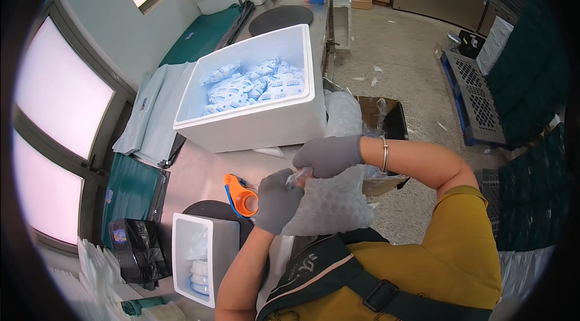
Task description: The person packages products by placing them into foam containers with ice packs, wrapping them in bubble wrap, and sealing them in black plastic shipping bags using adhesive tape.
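Note:
My left hand (277, 201), in a grey glove, pinches a twist of clear plastic film (299, 177). From the other side my right hand (331, 157), gloved alike, grips the same film, and the two hands nearly touch. Below them, against my body, a sheet of clear bubble cushioning (328, 207) hangs over the table edge; whether it joins the held film I cannot tell. Just left of my left hand lies an orange and blue tape dispenser (235, 189). Beyond both hands stands an uncovered white foam box (253, 133) holding several printed white and blue packs (253, 83).
A smaller foam box (229, 241) with stacked clear-lidded tubs (199, 278) sits at near left, beside a black wrapped parcel (138, 250). Grey bags (156, 108) line the window side. A carton (383, 117) stands right of the table. A pallet (473, 96) lies farther right.

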`<action>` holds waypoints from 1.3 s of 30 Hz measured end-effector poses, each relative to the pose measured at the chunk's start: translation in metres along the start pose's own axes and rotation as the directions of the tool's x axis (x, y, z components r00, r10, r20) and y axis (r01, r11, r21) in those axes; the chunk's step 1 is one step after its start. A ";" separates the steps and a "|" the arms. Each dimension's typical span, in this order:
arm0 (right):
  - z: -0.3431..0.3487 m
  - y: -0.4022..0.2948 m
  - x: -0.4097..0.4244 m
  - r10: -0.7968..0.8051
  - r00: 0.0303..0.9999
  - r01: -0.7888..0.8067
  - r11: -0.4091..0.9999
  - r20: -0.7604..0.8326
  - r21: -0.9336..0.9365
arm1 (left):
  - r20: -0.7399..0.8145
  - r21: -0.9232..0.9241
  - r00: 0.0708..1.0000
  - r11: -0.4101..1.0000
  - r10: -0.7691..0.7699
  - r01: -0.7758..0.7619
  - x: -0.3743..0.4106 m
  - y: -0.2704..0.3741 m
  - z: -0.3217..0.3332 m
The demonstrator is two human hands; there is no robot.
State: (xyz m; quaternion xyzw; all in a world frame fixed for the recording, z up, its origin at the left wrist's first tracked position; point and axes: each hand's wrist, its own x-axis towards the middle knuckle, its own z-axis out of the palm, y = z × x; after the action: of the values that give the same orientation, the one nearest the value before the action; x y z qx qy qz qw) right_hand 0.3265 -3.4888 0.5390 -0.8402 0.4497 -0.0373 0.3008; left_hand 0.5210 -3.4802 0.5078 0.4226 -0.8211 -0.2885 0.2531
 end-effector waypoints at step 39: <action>0.046 0.118 -0.028 0.454 0.885 -0.452 0.891 -0.104 0.046 | -0.867 -0.318 0.386 0.946 -0.315 0.058 -0.251 -0.076 -0.313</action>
State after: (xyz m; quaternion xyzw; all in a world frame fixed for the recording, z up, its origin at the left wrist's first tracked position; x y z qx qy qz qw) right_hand 0.2386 -3.4941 0.4433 -0.7056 0.6489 -0.0175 0.2840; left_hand 0.8979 -3.3870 0.6334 0.5676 -0.4573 -0.1343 0.6713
